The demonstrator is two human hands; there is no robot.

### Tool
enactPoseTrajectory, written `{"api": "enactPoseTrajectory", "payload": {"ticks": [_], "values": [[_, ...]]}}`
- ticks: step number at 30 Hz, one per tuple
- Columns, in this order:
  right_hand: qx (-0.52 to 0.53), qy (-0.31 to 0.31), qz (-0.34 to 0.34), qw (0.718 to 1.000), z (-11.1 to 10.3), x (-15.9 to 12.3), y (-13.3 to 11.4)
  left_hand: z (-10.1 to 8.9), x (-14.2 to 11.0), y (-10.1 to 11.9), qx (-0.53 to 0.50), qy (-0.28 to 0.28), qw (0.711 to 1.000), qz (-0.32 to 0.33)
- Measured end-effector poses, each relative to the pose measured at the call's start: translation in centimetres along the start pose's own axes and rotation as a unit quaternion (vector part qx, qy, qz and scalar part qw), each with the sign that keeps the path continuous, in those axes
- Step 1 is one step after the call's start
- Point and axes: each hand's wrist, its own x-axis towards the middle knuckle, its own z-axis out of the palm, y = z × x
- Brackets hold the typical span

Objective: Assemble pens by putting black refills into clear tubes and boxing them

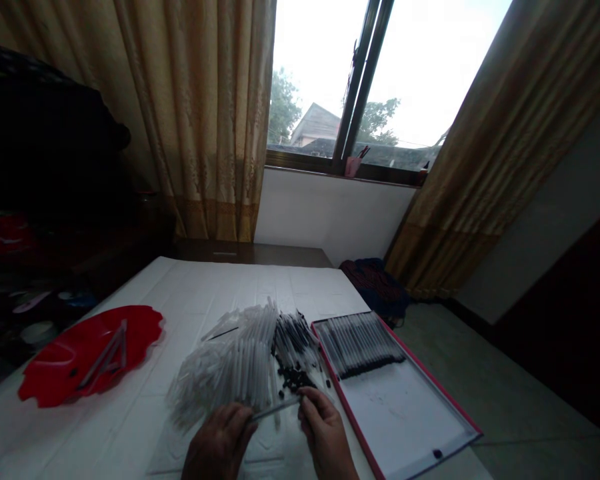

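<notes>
My left hand [221, 440] grips one end of a thin clear plastic tube [276, 408] that looks like a pen barrel. At its other end, the thumb and fingers of my right hand [323, 427] pinch it; whether they also hold a small black cap is too small to tell. The tube is tilted slightly up to the right. Just beyond my hands lies a big heap of similar clear tubes [230, 363]. Small black caps [294, 379] are scattered beside it, with a bundle of dark-filled tubes [296, 337] behind them.
On the right, a red-rimmed shallow tray [405, 420] holds a row of black-ended tubes [363, 343] and one loose black piece [437, 454]. A red scalloped dish [93, 353] with a few tubes stands left on the white table [195, 283]. Curtains and a window are behind.
</notes>
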Motion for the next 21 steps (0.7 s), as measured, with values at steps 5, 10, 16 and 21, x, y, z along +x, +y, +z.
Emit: {"api": "enactPoseTrajectory", "payload": {"ticks": [5, 10, 16, 21], "values": [[0.004, 0.006, 0.0, 1.0, -0.28, 0.1, 0.19, 0.41, -0.43, -0.4, 0.011, 0.022, 0.999, 0.025], [0.009, 0.005, -0.012, 1.0, -0.49, 0.21, 0.22, 0.7, -0.47, -0.37, 0.003, 0.051, 0.999, 0.011], [0.029, 0.007, -0.006, 1.0, -0.39, 0.19, -0.04, 0.02, -0.02, -0.11, 0.0, 0.02, 1.0, 0.021], [0.024, 0.011, -0.01, 1.0, -0.35, 0.22, -0.04, 0.51, -0.32, -0.3, 0.005, 0.061, 0.998, 0.021]]}}
